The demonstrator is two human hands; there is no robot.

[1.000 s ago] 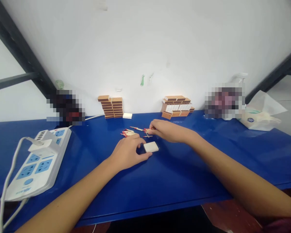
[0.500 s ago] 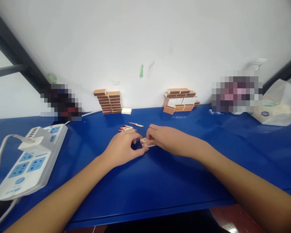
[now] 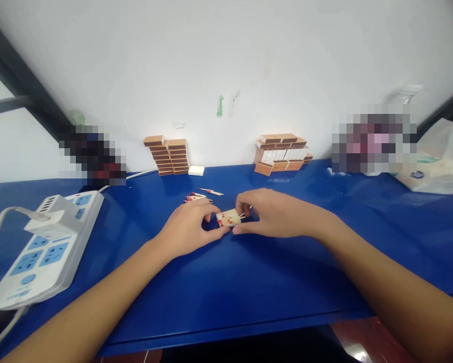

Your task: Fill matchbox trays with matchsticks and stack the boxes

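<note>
A small white matchbox tray [image 3: 223, 223] lies on the blue table, filled with red-tipped matches. Some of their sticks jut past its right end. My left hand [image 3: 190, 224] grips the tray at its left end, thumb along the near edge and fingers at the far edge. My right hand [image 3: 277, 214] curves around the right end, thumb and fingers apart, close to the jutting sticks. Whether its fingertips touch the tray I cannot tell. Just beyond my left hand lies a loose pile of matches [image 3: 195, 197], with a few more matches [image 3: 211, 191] beside it.
Against the wall stand a stack of matchboxes [image 3: 172, 157] and another matchbox stack [image 3: 281, 154]. A white tray-like piece [image 3: 196, 171] lies near the left stack. A power strip [image 3: 56, 252] with a plugged-in charger [image 3: 52, 219] is at left, a tissue pack [image 3: 430, 171] at right.
My right hand has spread from a pinch over the tray and shifted to its right end, uncovering the matches. My left hand keeps its hold. The camera view has shifted slightly.
</note>
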